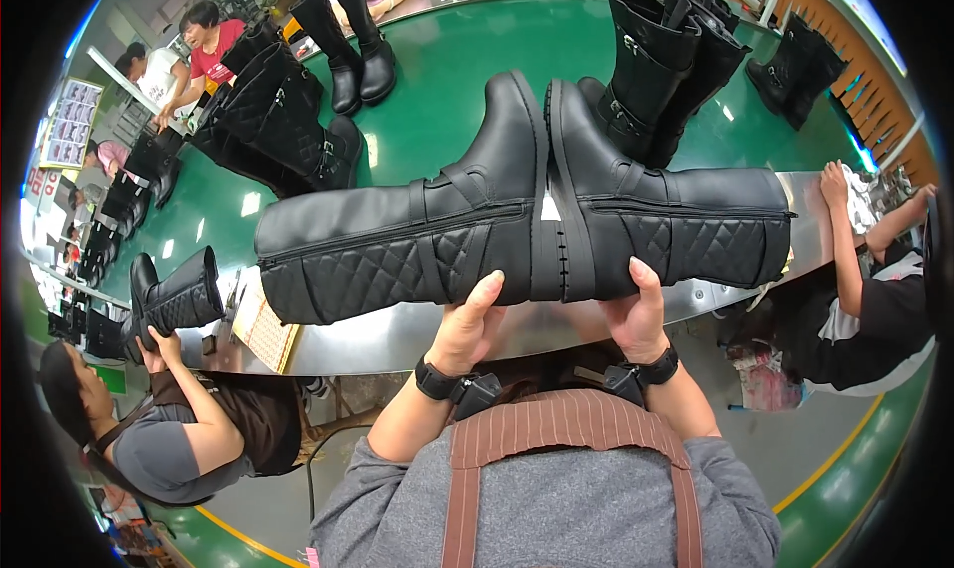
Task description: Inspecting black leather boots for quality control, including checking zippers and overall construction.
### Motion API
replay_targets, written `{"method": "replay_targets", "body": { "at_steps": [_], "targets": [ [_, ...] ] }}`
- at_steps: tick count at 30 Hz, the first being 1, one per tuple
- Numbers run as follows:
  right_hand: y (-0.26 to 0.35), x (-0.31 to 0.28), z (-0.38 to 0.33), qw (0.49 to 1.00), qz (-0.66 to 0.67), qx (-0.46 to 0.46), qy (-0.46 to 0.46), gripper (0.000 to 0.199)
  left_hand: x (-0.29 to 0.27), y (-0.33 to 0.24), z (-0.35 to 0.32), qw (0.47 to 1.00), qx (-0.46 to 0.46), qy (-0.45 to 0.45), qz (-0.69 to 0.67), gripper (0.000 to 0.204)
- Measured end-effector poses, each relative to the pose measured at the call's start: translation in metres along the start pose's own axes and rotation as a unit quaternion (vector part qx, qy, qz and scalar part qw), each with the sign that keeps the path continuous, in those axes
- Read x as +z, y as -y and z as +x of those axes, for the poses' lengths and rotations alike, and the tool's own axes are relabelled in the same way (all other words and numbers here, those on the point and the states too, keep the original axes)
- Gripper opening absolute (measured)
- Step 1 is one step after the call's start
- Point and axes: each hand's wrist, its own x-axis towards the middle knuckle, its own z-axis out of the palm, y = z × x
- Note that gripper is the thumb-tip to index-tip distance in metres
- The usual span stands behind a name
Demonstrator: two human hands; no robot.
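Two tall black boots with quilted shafts and side zippers lie sideways in front of me, sole to sole, toes pointing away. My left hand (471, 320) grips the left boot (397, 240) near its heel, thumb on the quilted side and fingers hidden beneath. The right boot (676, 210) is held the same way by my right hand (638, 315), its thumb up near the heel. Between the two soles a narrow gap shows toward the middle. Both zippers look closed. Each of my wrists wears a black strap with a small box.
Black boots stand in groups on the green table (447, 61): a quilted pair (278, 121), a plain pair (358, 51) and a buckled group (651, 61). A metal edge (368, 339) runs along the front, bearing a yellowish sheet (266, 329). Co-workers sit on both sides; the left one holds a boot (179, 295).
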Motion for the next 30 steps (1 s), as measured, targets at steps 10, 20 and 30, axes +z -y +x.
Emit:
{"method": "replay_targets", "body": {
  "at_steps": [10,20,30],
  "targets": [
    [-0.006,-0.014,-0.002,0.999,0.022,0.033,0.028,0.051,-0.01,0.002,-0.005,0.991,-0.078,0.03,-0.1,0.044],
    [-0.005,0.005,0.016,0.896,-0.411,-0.165,0.015,0.042,-0.019,0.018,0.012,0.935,0.137,-0.038,0.324,0.027],
    [0.002,0.009,0.061,0.97,-0.23,-0.077,0.005,0.052,-0.007,0.009,0.001,0.87,0.131,0.025,0.475,0.052]
  ]
}}
